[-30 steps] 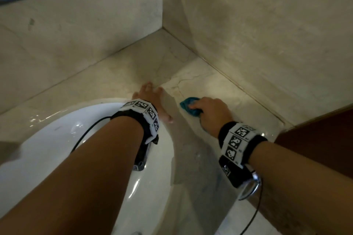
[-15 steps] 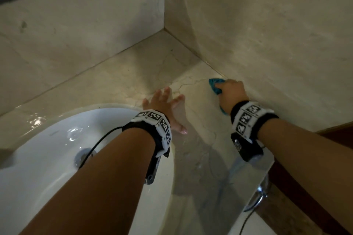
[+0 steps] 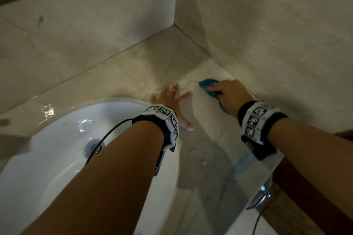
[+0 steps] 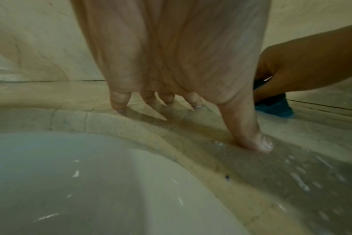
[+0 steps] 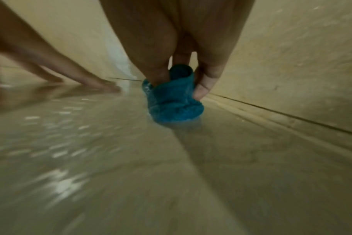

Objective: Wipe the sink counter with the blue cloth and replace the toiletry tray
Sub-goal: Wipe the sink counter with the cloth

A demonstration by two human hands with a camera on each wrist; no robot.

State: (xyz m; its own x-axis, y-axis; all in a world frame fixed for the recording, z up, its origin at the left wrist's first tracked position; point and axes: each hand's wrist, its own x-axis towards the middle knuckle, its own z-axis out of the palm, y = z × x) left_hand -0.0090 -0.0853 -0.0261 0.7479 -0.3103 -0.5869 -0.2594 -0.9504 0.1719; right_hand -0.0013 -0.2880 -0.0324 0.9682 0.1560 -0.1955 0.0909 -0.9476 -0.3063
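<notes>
My right hand (image 3: 227, 93) grips the bunched blue cloth (image 3: 207, 86) and presses it on the beige stone counter (image 3: 145, 63), close to the right wall. The right wrist view shows the thumb and fingers curled round the blue cloth (image 5: 171, 101). My left hand (image 3: 172, 99) lies flat on the counter beside the sink rim, fingers spread and straight; the left wrist view shows its fingertips (image 4: 257, 143) touching the wet stone. The blue cloth (image 4: 275, 108) shows to its right there. No toiletry tray is in view.
A white sink basin (image 3: 57, 139) with a metal drain (image 3: 93, 147) lies at the lower left. Stone walls (image 3: 267, 34) meet at a corner behind the counter. A metal handle (image 3: 261, 198) and brown wood (image 3: 305, 187) sit below the counter's front edge, at right.
The right hand swept the cloth from the middle of the counter out toward the right wall, then slightly back left. The left hand slid a little forward and spread its fingers.
</notes>
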